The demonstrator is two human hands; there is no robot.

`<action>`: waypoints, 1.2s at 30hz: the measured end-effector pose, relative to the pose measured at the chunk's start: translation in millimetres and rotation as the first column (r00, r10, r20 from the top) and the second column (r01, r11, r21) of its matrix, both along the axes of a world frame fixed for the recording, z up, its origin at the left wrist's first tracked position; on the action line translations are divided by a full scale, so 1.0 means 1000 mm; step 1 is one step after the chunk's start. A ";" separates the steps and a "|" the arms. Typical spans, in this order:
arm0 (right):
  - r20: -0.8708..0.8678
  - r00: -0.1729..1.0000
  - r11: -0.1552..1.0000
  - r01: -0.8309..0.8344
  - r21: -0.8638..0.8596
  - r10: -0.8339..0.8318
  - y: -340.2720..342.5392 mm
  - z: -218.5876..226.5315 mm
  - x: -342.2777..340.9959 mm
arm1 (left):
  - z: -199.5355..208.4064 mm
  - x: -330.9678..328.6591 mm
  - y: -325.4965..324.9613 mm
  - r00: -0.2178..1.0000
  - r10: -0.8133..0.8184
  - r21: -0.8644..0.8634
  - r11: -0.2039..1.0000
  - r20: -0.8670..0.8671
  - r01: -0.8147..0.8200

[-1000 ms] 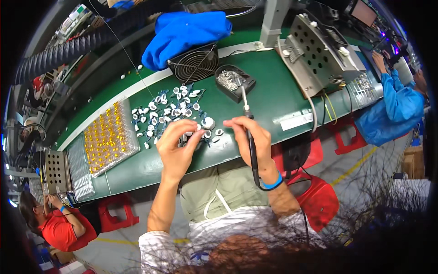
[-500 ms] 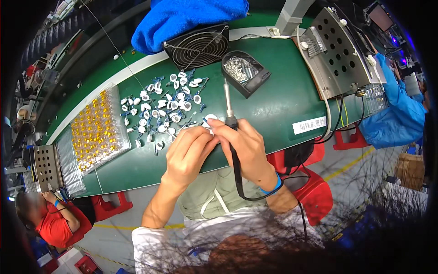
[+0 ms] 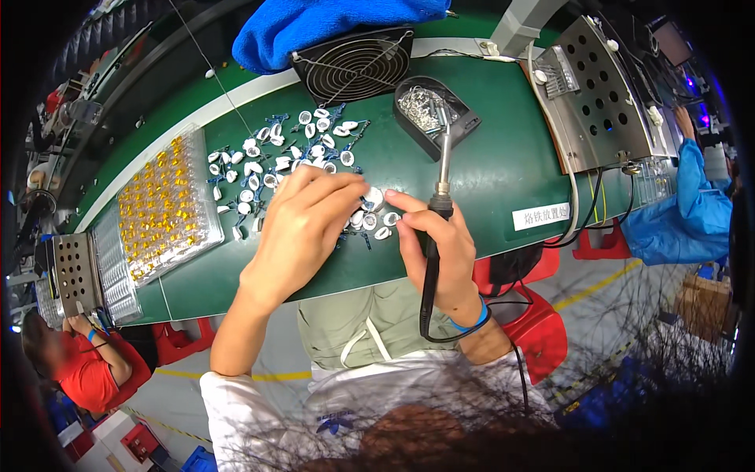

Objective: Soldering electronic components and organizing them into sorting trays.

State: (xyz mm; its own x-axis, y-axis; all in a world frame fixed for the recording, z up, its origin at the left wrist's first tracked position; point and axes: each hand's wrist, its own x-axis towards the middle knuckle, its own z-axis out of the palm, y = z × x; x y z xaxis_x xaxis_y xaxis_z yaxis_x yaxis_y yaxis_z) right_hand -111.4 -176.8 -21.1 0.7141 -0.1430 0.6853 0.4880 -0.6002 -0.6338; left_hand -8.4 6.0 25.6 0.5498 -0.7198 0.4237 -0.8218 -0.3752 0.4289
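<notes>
In my right hand (image 3: 442, 256) is a soldering iron (image 3: 434, 256), its handle held in the curled fingers and its metal end pointing away from me. The right index fingertip is close beside a white round part (image 3: 376, 198). My left hand (image 3: 307, 224) lies over the near side of a scatter of small white oval parts with blue leads (image 3: 253, 167). Its fingers are curled close together, their tips at that white round part; the thumb is hidden, and whatever they pinch is too small to make out. Several loose white parts (image 3: 370, 222) lie between my hands.
Behind stands a black fan (image 3: 355, 69) beneath a blue cloth (image 3: 330, 30). A black bin (image 3: 464, 126) holds small metal pieces. At left is a clear tray of yellow parts (image 3: 165, 208); at right, a perforated metal box (image 3: 602, 98). The iron's cord hangs by my right wrist.
My hands have come apart: the left has moved left and away from me over the parts, while the right has shifted right with the iron. Loose white parts now show between them.
</notes>
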 end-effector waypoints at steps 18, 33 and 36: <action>-0.104 0.994 0.980 -0.042 -0.193 0.022 0.007 0.005 0.000 | 0.033 0.007 0.109 0.927 0.348 -0.034 0.938 0.139 -0.346; -0.066 0.995 0.994 -0.080 -0.078 0.075 -0.001 -0.003 -0.005 | 0.025 0.026 0.186 0.830 0.443 0.082 0.865 0.340 -0.495; -0.025 0.994 0.992 -0.106 -0.061 0.105 -0.003 -0.006 -0.002 | 0.027 0.024 0.180 0.854 0.516 -0.213 0.828 -0.070 -0.518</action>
State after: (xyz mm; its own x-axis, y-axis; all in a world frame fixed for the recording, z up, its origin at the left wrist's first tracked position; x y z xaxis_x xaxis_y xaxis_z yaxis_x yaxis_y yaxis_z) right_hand -113.7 -179.4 -27.5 0.7380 -0.0238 0.6743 0.5371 -0.5842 -0.6085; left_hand 15.5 185.8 52.7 0.8202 -0.2201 0.5280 -0.5297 -0.6410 0.5555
